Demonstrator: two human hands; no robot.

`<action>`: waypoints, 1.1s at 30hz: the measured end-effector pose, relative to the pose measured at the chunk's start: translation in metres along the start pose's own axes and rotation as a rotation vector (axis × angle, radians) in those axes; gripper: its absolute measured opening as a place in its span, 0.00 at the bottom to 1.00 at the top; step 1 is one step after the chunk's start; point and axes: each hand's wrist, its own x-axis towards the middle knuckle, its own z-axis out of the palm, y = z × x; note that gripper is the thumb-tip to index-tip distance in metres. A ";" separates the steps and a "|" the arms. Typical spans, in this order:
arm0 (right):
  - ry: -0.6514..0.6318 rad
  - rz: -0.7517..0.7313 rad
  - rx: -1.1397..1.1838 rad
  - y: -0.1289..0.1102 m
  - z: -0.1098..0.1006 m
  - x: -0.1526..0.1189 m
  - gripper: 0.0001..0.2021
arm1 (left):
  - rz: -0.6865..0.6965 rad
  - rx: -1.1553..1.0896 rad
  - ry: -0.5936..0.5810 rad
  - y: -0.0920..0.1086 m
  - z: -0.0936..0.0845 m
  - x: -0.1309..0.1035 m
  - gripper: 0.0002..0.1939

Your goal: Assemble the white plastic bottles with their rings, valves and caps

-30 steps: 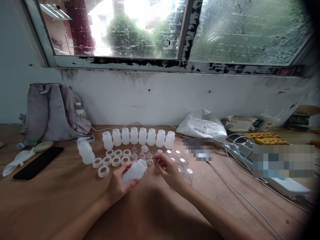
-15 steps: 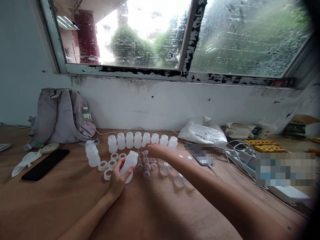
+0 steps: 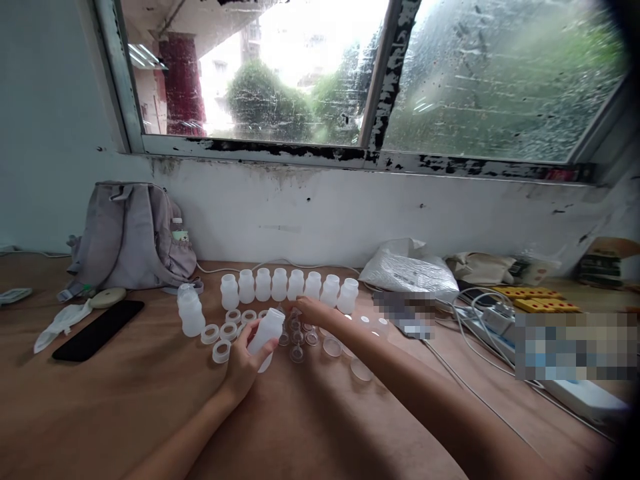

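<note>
My left hand (image 3: 246,360) is wrapped round a frosted, open-topped baby bottle (image 3: 269,332), tilted just above the table. My right hand (image 3: 306,308) reaches forward, its fingers drawn together and pointing down at the far end of a cluster of clear bottle teats (image 3: 297,353). Whatever lies between those fingertips is too small to make out. Several white screw rings (image 3: 221,351) lie left of the held bottle. Clear dome caps (image 3: 361,369) rest to the right, partly behind my right forearm. A row of open bottles (image 3: 263,285) stands behind the teats.
A bottle with a clear cap (image 3: 191,312) stands at the left. Beyond it lie a black phone (image 3: 99,331), a tissue and a grey backpack (image 3: 125,233). On the right are a silvery bag (image 3: 410,270), cables and a white power strip (image 3: 583,397). A wall closes off the back.
The view has shifted slightly, moving the scene a little right and down. My left hand still holds the bottle, and my right hand stays over the teats with its fingers slightly shifted.
</note>
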 end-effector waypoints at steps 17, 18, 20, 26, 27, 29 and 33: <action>0.226 -0.095 -0.113 -0.059 -0.044 -0.086 0.09 | 0.193 0.281 -0.141 0.003 0.003 -0.011 0.21; 0.236 -0.055 -0.057 -0.061 -0.044 -0.097 0.09 | 0.247 0.325 -0.182 0.003 0.003 -0.012 0.22; 0.218 0.041 0.079 -0.061 -0.043 -0.115 0.08 | 0.354 0.397 -0.265 0.001 0.004 -0.015 0.23; 0.113 0.265 0.486 -0.053 -0.032 -0.138 0.08 | 0.512 0.503 -0.381 -0.005 0.006 -0.018 0.26; 0.096 0.275 0.511 -0.053 -0.032 -0.139 0.09 | 0.524 0.509 -0.390 -0.006 0.006 -0.018 0.27; 0.067 0.279 0.526 -0.053 -0.032 -0.140 0.09 | 0.531 0.515 -0.400 -0.008 0.006 -0.018 0.27; 0.031 0.286 0.504 -0.052 -0.034 -0.144 0.10 | 0.507 0.528 -0.437 -0.007 0.006 -0.017 0.27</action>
